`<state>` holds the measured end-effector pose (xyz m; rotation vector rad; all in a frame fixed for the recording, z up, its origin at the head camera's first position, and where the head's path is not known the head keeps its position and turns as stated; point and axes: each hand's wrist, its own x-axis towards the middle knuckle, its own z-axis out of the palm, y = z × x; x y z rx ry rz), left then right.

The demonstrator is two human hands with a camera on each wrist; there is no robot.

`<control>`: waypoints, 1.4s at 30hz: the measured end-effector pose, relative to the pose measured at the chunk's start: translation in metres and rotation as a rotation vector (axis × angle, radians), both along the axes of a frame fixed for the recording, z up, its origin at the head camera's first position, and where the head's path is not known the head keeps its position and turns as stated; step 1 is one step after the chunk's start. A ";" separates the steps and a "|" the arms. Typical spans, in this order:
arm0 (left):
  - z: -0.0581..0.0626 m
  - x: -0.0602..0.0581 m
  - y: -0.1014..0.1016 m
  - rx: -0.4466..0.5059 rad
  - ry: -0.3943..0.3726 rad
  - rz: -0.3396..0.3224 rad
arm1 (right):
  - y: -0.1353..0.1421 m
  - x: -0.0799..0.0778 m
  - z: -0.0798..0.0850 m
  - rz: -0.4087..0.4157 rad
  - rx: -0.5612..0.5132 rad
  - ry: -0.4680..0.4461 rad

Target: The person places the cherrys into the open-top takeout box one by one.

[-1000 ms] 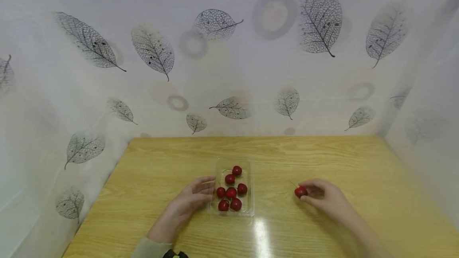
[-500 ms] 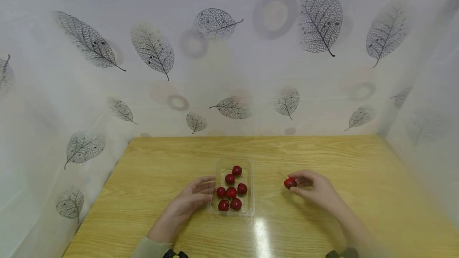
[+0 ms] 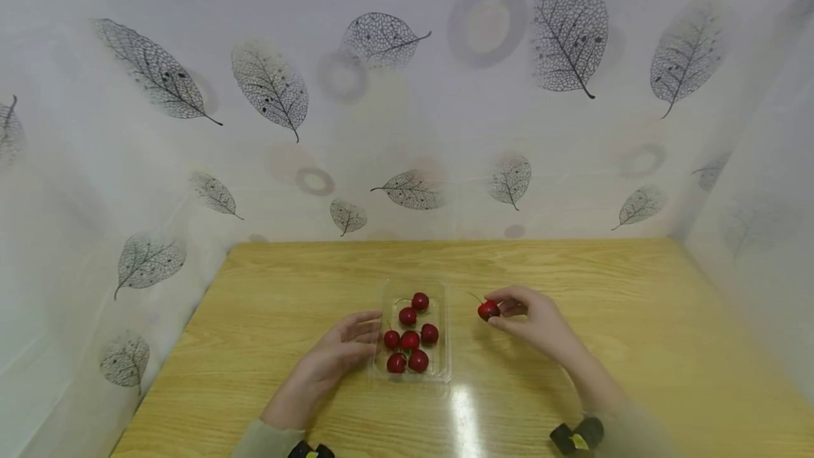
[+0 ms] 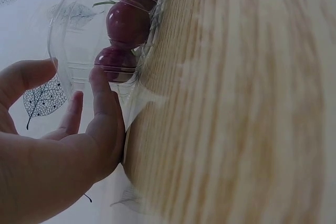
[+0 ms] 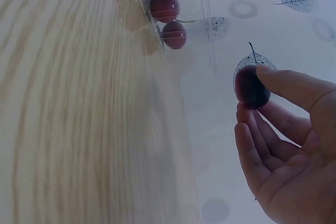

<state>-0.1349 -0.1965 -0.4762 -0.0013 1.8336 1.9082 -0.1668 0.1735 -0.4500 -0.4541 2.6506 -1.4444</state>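
A clear plastic container [image 3: 441, 366] stands on the table with several dark red cherries [image 3: 410, 340] in it, some with green stems. My left hand [image 3: 340, 348] is at its left side; in the left wrist view the relaxed fingers [image 4: 102, 98] touch the clear wall. To the right of the container, my right hand [image 3: 531, 316] pinches one cherry [image 3: 488, 310] between thumb and fingertips, its thin stem pointing up and left. In the right wrist view this held cherry [image 5: 252, 87] is off the table, apart from the container.
The wooden table [image 3: 610, 288] has a glare spot in front of the container. A pale sheet [image 3: 445, 126] printed with leaves surrounds it at the back and sides. Dark bands [image 3: 576, 437] show at the wrists.
My right hand has carried the held cherry left and farther back, closer to the container. The left hand, the container and the cherries in it stay in place.
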 end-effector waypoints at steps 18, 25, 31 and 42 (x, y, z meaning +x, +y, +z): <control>-0.002 -0.001 -0.001 0.010 0.006 -0.003 | -0.039 -0.011 0.006 0.081 -0.050 0.009; -0.002 0.000 -0.001 0.009 0.005 -0.005 | -0.053 -0.012 0.009 0.104 -0.057 0.015; -0.002 0.000 -0.001 0.020 0.005 -0.004 | -0.062 -0.015 0.008 0.124 -0.058 0.019; -0.002 -0.001 -0.002 0.022 0.001 0.007 | -0.082 -0.019 0.011 0.168 -0.054 0.038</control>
